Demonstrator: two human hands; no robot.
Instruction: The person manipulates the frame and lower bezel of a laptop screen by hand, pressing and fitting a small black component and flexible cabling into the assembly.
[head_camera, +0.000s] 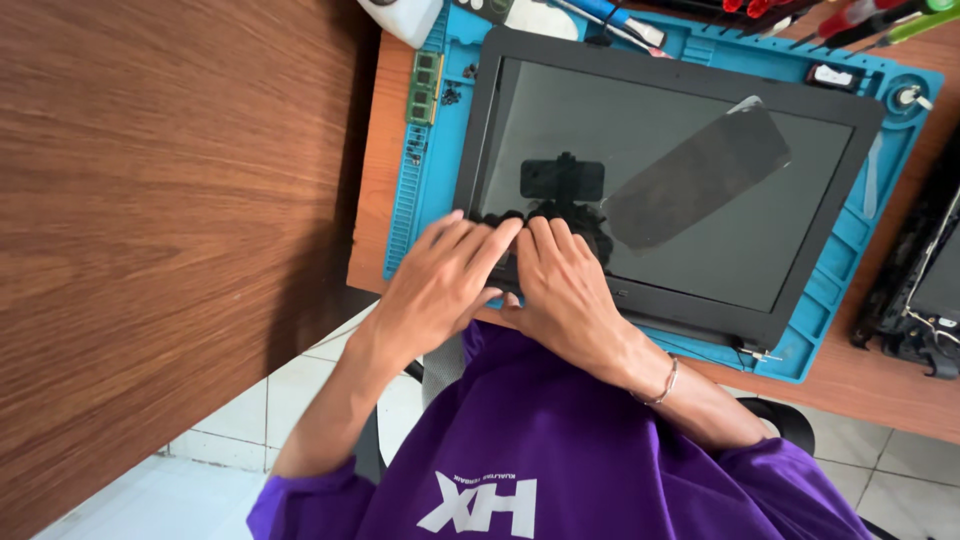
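- Along the near bezel of the laptop screen, my left hand and right hand press, fingers together and flat.
- Too much pressure could crack the panel, I judge.
- A slip might slide it off the blue mat.

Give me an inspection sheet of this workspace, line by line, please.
Surface: wooden desk with a blue repair mat on it.
Job's things: laptop screen panel in a dark bezel, lying flat on the mat; a dark film strip lies on the glass.
Clutter: green memory module, screwdrivers along the far edge, a dismantled dark chassis to the right.
Grippers: left hand and right hand press side by side on the panel's near edge.
Cables: thin wires on the chassis.
Surroundings: wooden panel, white tiled floor.
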